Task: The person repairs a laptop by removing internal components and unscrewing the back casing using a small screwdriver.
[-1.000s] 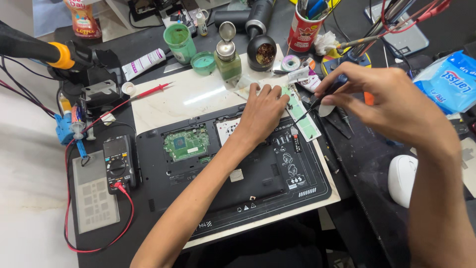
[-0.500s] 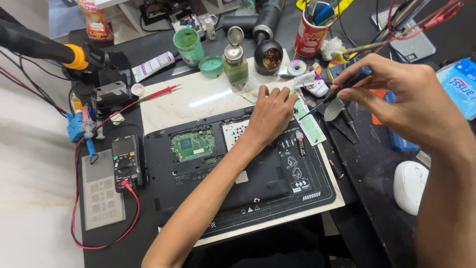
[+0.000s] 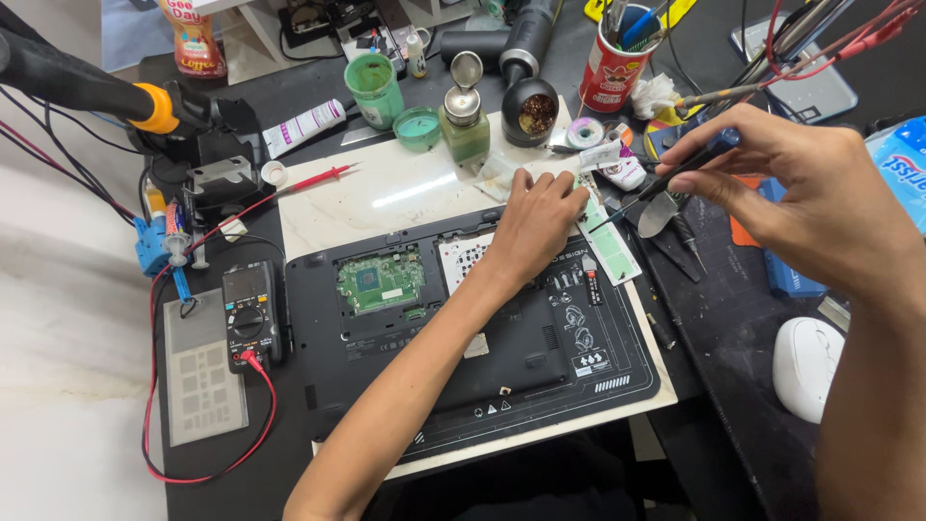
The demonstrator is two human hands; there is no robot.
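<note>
An opened black laptop base lies on a pale mat, its green circuit board exposed at the upper left. My left hand rests fingers-down on the laptop's top right corner, pressing near a pale green strip. My right hand hovers to the right and grips a thin dark tool like a pen. The tool's tip points down-left toward the strip, just right of my left fingers.
A black multimeter with red leads sits left of the laptop beside a grey stencil plate. Green bottle, green cup, solder wick holder and red tool cup crowd the back. A white mouse lies right.
The view has shifted slightly. My right hand has come a little lower and left, bringing the tool's tip nearer my left fingers. My left hand stays on the laptop's corner.
</note>
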